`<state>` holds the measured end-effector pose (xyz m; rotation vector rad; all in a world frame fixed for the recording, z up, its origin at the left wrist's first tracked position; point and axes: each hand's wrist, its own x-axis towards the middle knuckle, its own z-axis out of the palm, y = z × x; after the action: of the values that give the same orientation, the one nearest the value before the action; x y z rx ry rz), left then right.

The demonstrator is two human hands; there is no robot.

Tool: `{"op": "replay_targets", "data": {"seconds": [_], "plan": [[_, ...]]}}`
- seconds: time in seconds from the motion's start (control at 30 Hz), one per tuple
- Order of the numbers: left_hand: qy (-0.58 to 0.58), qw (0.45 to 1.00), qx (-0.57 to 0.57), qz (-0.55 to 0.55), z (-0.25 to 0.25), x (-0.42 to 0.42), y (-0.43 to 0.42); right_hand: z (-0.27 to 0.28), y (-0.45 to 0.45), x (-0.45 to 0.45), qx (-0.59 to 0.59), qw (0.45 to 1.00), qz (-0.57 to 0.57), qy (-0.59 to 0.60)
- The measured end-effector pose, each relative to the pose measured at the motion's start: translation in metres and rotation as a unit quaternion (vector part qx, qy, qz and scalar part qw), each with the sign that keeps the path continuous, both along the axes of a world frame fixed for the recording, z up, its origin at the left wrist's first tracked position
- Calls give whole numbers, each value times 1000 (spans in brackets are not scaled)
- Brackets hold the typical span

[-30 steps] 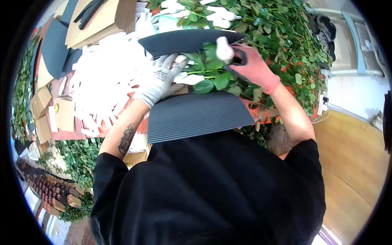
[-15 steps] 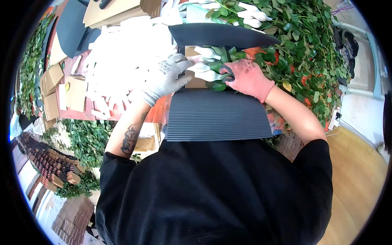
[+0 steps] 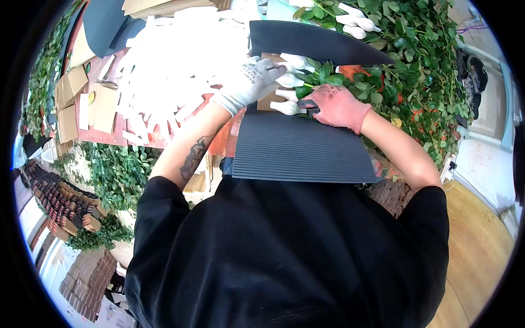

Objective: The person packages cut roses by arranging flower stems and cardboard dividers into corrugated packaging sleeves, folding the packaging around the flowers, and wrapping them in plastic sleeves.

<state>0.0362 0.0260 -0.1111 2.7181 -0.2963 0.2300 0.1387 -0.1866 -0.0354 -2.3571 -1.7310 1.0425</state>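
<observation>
A dark corrugated sheet (image 3: 306, 150) lies before me, its far flap (image 3: 317, 44) curling up. Between them is a brown cardboard piece (image 3: 267, 103) bearing several leafy flower stems whose heads wear white mesh sleeves. My left hand (image 3: 249, 82), in a grey glove, has its fingers stretched against the tips of the upper sleeved heads (image 3: 290, 80). In a pink glove with dark fingertips, my right hand (image 3: 338, 106) is closed at the neck of the lowest sleeved flower (image 3: 288, 107). Its fingers partly hide the stem there.
White paper strips (image 3: 164, 71) are heaped to the left on the red table (image 3: 104, 134). Cut stems with leaves (image 3: 421, 82) cover the right side. More sleeved heads (image 3: 358, 22) lie beyond the flap. Cardboard pieces (image 3: 104, 109) sit at far left.
The view has shifted, so the sheet and flowers appear farther right and slightly higher. The lowest sleeved flower now lies nearer the sheet's ribbed part, with my right hand beside it.
</observation>
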Motion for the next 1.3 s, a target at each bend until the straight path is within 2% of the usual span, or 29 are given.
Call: {"op": "replay_targets", "data": {"seconds": [0.07, 0.17, 0.23, 0.27, 0.3, 0.37, 0.4, 0.5, 0.57, 0.63, 0.77, 0.8, 0.83, 1.03, 1.1, 1.2, 1.3], "plan": [[-28, 999, -14, 5, -1, -3, 0, -5, 3, -2, 19, 1000, 11, -18], [30, 999, -35, 18, 20, -10, 2, -5, 16, -2, -13, 999, 7, 33], [96, 986, -125, 55, 61, -24, 8, 6, 17, -4, -7, 994, -50, 98], [118, 980, -152, 40, 62, -30, 12, 7, 25, -3, -59, 992, -28, 107], [121, 980, -153, 39, 60, -34, 12, 3, 26, -5, -60, 992, -30, 110], [219, 970, -103, 15, 57, -39, 11, -11, 25, -10, 24, 997, -15, 73], [334, 933, -121, 51, 62, -34, 9, -15, 26, -15, 85, 995, -4, 46], [303, 945, -120, 26, 43, -40, 11, -17, 32, -16, 37, 999, 25, 21], [283, 953, -107, 8, 34, -42, 12, -16, 25, -15, 75, 997, 19, 17], [257, 962, -92, -3, 34, -38, 19, -5, 21, -14, 45, 991, 93, -81], [259, 959, -111, -30, 33, -39, 23, -21, 23, -12, 17, 994, 89, -61], [248, 962, -108, -28, 32, -39, 22, -18, 29, -12, -32, 993, 94, -63], [250, 962, -110, -29, 31, -40, 20, -19, 29, -13, -34, 993, 93, -60], [238, 967, -85, -28, 39, -44, 19, -33, 28, -14, -15, 993, 99, -61], [243, 963, -108, -35, 43, -46, 22, -37, 27, -15, 55, 992, 85, -79], [249, 965, -80, -22, 43, -54, 24, -33, 25, -18, 58, 991, 68, -101], [255, 966, -49, -6, 54, -57, 24, -31, 28, -14, 47, 993, 82, -73]]}}
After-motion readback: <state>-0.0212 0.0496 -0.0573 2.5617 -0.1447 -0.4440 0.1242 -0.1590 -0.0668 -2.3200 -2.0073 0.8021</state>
